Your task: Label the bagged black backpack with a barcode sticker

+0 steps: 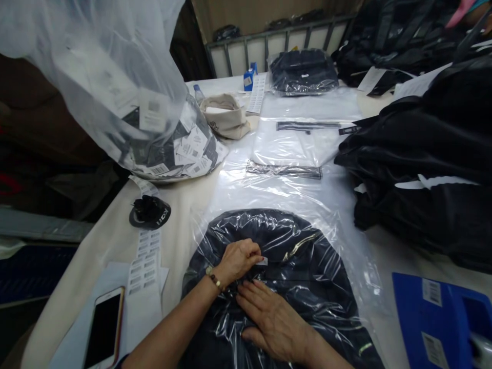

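Observation:
A black bag in a clear plastic sleeve lies before me on the table. My left hand, with a beaded bracelet at its wrist, is over the bag's middle. Its fingers are curled, and thumb and forefinger pinch the edge of a small white sticker at the plastic's surface. Just below, my right hand rests flat on the wrapped bag, fingers stretched out and holding nothing. The plastic is creased around both hands.
On the left are a phone, barcode sticker strips, a black cap-like item and a large plastic bag of tags. Clear sleeves lie ahead. Black bags pile up right, above a blue holder.

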Tool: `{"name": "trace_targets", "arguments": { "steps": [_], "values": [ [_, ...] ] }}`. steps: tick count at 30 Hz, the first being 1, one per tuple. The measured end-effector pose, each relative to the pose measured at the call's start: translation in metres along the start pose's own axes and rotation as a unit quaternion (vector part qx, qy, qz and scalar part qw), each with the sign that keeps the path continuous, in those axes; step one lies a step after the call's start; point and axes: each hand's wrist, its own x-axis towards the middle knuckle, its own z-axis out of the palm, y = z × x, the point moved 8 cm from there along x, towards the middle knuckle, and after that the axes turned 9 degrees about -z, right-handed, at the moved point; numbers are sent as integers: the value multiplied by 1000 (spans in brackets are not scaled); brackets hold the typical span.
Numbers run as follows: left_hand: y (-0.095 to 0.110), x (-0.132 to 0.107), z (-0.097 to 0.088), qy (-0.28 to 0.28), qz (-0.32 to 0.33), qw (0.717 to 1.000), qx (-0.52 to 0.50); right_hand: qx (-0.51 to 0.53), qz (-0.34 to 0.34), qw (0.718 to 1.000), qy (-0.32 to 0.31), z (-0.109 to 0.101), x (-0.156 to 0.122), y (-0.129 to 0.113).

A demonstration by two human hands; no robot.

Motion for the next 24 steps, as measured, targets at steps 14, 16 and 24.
{"name": "trace_targets", "arguments": {
  "steps": [14,16,24],
  "values": [
    [0,1,2,23,-2,999,23,-14,3,1000,10,-3,3,0],
    [1,0,3,28,2,999,33,-17,4,1000,13,-3,3,0],
    [4,-3,8,57,8,996,75,-10,0,1000,9,-2,3,1]
  ]
}}
